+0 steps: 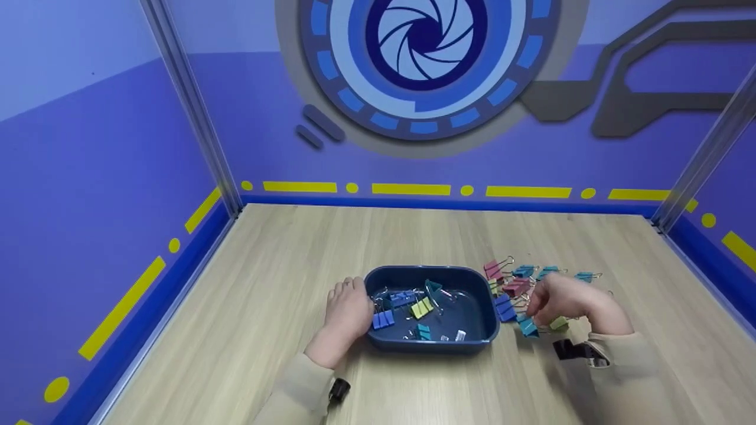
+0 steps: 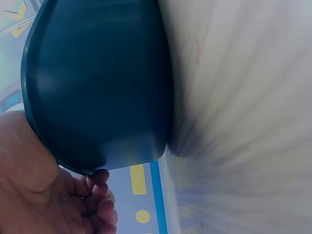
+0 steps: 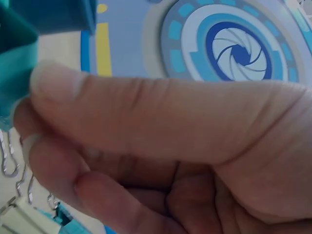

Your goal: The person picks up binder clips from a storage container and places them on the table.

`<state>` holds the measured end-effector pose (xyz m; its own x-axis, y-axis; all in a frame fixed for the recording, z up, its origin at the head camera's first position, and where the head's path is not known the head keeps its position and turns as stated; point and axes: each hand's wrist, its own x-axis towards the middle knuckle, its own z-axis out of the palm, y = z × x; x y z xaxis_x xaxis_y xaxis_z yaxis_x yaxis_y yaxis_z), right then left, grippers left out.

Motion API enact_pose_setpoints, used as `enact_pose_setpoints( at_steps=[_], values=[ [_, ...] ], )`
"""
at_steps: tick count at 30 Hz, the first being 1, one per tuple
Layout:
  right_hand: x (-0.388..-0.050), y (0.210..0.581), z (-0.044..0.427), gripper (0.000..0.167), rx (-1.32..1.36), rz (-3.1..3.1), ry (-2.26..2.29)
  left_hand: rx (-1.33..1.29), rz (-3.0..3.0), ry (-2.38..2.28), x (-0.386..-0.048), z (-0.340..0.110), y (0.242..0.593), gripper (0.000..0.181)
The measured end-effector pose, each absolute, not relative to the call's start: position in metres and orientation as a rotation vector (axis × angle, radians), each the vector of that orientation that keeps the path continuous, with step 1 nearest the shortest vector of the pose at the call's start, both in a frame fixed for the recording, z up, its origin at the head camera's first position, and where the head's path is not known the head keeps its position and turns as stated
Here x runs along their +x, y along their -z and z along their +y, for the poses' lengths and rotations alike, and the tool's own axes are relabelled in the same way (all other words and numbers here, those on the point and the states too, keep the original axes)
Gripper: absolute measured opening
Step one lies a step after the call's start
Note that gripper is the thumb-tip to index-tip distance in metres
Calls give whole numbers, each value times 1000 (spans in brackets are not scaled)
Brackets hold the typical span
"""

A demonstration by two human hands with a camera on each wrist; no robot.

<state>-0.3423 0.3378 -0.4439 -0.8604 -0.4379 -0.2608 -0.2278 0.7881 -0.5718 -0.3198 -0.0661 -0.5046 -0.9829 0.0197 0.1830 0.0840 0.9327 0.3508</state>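
A dark blue plastic box (image 1: 434,348) stands on the table with several blue, yellow and teal binder clips in it. At its left end my left hand (image 1: 349,310) grips the rim; in the left wrist view the fingers (image 2: 100,190) curl against the box wall (image 2: 102,87), and the thumb tip is hidden behind the rim. Right of the box, my right hand (image 1: 570,301) pinches a teal binder clip (image 3: 17,73) between thumb and forefinger. The same teal clip (image 1: 528,326) shows below the fingertips in the head view.
Around the right hand lie several loose binder clips, among them a pink one (image 1: 494,270), a blue one (image 1: 505,308), a teal one (image 1: 586,276) and a yellow-green one (image 1: 559,324). Blue-purple panels (image 1: 248,118) enclose the wooden table (image 1: 283,248) at the back and sides.
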Motion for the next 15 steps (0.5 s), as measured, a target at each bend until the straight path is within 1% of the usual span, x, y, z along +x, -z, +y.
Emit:
enact_pose_setpoints(
  at_steps=[7,15],
  values=[
    [-349,454,345,14,-433,2620,705,-81,-2905,540,-320,-66,505,29],
    [-356,464,346,12,-404,2686,762,-92,-2890,519,-319,-66,505,26]
  ],
)
